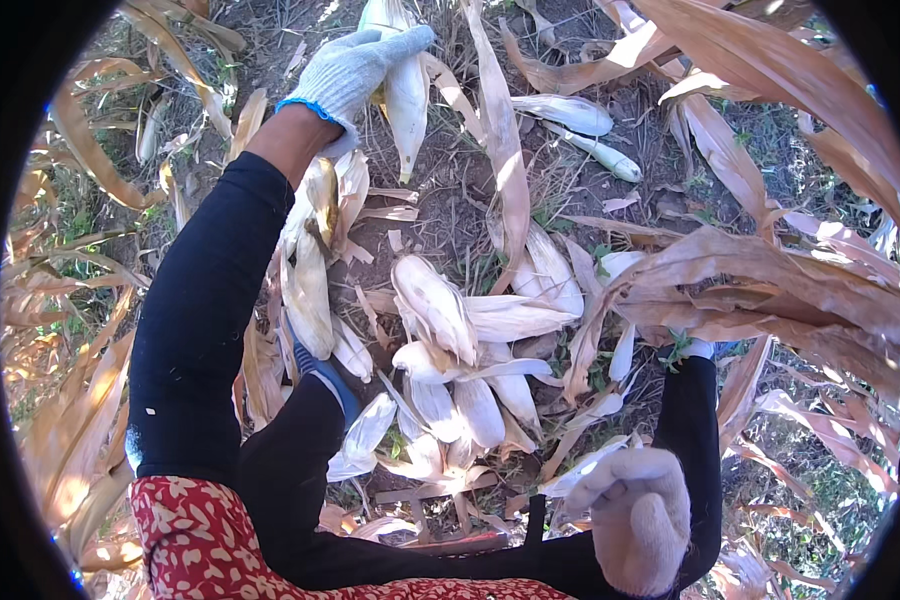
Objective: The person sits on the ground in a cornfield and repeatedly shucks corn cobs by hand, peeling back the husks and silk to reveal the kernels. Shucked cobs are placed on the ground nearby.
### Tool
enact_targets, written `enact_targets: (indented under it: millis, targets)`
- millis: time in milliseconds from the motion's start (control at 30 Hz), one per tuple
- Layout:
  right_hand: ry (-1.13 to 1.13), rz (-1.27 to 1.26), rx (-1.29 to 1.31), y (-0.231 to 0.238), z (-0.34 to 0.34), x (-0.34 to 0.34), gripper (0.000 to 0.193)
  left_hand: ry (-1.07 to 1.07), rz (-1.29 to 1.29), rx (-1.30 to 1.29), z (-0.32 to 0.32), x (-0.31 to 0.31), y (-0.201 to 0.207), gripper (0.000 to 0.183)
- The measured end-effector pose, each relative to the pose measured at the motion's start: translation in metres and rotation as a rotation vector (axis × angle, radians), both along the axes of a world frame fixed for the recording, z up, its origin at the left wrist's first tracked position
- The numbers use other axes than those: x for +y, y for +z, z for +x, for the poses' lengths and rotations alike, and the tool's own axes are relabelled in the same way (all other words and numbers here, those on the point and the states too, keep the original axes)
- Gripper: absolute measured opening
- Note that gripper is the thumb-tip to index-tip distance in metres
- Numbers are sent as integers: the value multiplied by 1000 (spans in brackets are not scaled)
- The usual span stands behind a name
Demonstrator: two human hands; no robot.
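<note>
My left hand [355, 75], in a pale knitted glove with a blue cuff edge, reaches far forward and is closed round an ear of corn in its husk [407, 115]. The ear hangs tip downward over the soil. Close to my body, my right hand [638, 520] is gloved too, its fingers curled in; what lies inside them, if anything, is hidden. Between my legs lies a pile of husked-over corn ears [435, 305], pale and dry. More ears [308, 300] lie below my left forearm.
Two corn ears [595, 150] lie apart on the ground at the far right. Long dry corn leaves [750, 280] hang across the right side, and more dry stalks and leaves [80, 400] crowd the left. My shoe [325, 380] stands left of the pile.
</note>
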State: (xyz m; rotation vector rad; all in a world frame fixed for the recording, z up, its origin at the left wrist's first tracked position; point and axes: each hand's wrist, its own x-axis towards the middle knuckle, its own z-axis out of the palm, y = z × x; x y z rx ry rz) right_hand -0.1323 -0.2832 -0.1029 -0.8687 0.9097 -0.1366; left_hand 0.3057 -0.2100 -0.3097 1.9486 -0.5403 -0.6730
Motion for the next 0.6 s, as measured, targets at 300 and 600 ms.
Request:
enact_targets:
  millis: [300,600]
  targets:
    - [88,45,-231,-1,-11,10,31,104,12,-174,-61,36,174,49]
    - [430,-544,-474,15,1,31,48,-181,-324,354,-283,82,274,36]
